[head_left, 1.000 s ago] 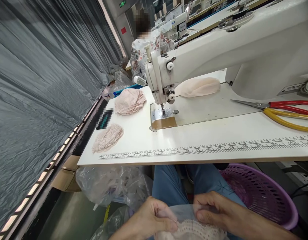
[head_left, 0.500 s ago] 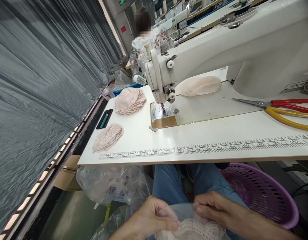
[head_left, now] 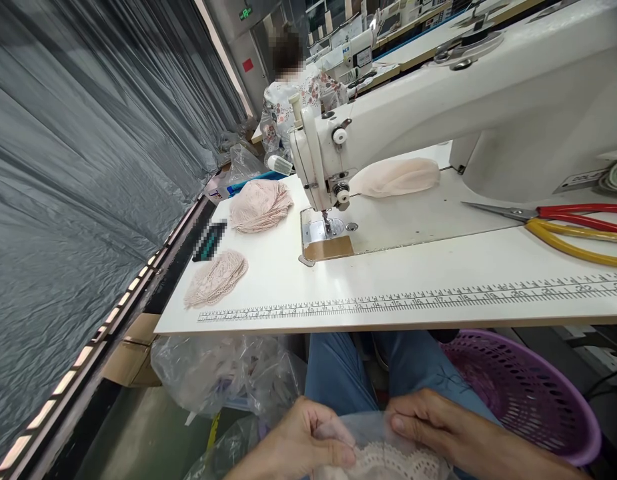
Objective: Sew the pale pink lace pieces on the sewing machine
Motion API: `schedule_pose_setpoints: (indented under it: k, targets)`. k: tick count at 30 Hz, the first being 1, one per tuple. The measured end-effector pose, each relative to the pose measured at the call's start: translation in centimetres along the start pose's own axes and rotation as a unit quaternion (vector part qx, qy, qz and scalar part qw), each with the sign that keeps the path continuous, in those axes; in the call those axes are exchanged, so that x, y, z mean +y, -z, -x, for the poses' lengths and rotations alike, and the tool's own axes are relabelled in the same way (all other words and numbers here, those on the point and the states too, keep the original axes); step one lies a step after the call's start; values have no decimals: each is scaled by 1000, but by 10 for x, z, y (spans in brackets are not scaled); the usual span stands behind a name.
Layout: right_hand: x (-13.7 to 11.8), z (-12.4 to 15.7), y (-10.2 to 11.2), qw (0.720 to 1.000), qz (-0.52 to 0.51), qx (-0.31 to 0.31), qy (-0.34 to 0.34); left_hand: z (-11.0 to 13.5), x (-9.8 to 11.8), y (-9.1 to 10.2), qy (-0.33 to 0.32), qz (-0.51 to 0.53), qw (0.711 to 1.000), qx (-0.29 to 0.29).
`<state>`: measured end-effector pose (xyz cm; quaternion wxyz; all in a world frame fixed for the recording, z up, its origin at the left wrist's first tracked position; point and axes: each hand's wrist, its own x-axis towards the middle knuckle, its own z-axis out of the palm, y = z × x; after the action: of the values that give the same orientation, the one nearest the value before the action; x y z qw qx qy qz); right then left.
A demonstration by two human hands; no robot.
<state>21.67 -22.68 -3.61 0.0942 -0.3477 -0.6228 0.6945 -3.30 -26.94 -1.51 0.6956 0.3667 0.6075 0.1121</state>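
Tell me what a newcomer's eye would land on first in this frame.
The big white sewing machine fills the upper right, standing on a white table with a printed ruler along its front edge. At the bottom, the left hand and right hand pinch a clear plastic bag holding pale lace over the lap. A purple basket sits at lower right.

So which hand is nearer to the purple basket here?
Right. The right hand pinches the lace piece over the lap, just beside the purple basket. The left hand pinches the same piece on the far side, farther from the basket.
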Motion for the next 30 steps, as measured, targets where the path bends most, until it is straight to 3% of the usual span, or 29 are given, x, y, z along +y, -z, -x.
schedule_pose_setpoints:
  k: [17,24,30]
  targets:
    - [-6,3,-3,999,-45,-17,7,4,10,-3,-13,-38,999,-23]
    - [-12,1,-4,998,-5,46,42,-1,5,-1,-56,-49,997,-14]
    - [-14,-2,4,968,87,208,110,9,33,13,-135,-75,988,18]
